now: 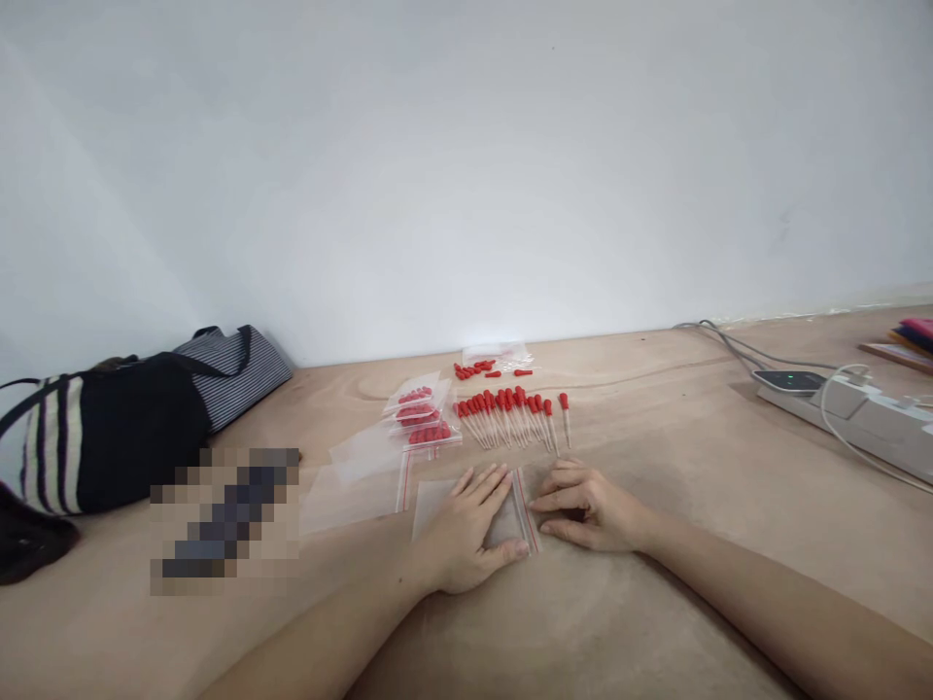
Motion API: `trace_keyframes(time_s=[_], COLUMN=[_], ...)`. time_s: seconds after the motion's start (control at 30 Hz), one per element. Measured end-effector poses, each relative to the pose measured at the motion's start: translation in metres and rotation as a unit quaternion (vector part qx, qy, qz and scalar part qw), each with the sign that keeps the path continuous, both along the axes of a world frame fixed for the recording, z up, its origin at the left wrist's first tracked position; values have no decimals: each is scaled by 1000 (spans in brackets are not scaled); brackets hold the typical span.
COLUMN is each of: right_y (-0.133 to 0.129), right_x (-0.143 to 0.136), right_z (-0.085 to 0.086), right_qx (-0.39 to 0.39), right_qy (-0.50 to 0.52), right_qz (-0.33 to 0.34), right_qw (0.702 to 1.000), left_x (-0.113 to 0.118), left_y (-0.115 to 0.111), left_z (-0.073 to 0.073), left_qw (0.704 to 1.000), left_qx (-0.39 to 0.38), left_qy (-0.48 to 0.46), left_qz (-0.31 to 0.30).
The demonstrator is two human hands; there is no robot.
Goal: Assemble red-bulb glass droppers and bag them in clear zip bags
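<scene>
My left hand (473, 530) lies flat with fingers spread on a clear zip bag (430, 498), pressing it to the table. The bag's red-striped zip edge (526, 510) faces right. Beside that edge is my right hand (583, 506), its fingers bent and thumb held apart from them; the fingertips are near or at the bag's mouth, and I see nothing held. Just beyond my hands lies a row of droppers (502, 403) with red rubber bulbs and thin clear tubes. One dropper (565, 418) lies slightly apart at the row's right end.
Left of the row are stacked zip bags with red bulbs (419, 413) inside, and flat bags (350, 496). Loose red bulbs (473, 367) lie near the wall beside another clear bag (510, 354). Cloth bags (131, 428) and a blurred dark object (233, 515) occupy the left; a power strip (846, 413), the right.
</scene>
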State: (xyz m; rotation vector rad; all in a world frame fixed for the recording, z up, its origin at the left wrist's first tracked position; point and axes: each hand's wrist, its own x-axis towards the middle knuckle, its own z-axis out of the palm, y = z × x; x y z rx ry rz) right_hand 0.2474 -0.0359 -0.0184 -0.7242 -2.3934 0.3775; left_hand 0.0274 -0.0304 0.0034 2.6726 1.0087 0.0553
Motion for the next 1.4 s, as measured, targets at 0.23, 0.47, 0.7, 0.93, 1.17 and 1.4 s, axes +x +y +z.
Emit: trace_keyframes(time_s=[0.23,0.47,0.7,0.93,1.17,1.4], right_y=[0,-4,-7,-6,-2,4], right_x=[0,-6,-11,-13,-10,-5], right_z=[-1,4,8,10,13,0], right_qx=[7,10,-3,4,6,-62], right_qy=[-14,-46,-63,-103,-117,52], right_qz=[-4,9,88,104,88,-1], right_qw=[1000,999,994,989,989,997], left_x=[0,0,-1,-3,-15,-15], left_y=[0,0,0,-1,4,6], left_z=[0,-1,-1,2,7,2], left_qw=[1000,1000,999,999,998,997], left_qx=[7,9,13,6,-12,-8], left_qy=[-3,-22,-30,-49,-59,-71], left_qz=[-1,-3,-6,1,-6,15])
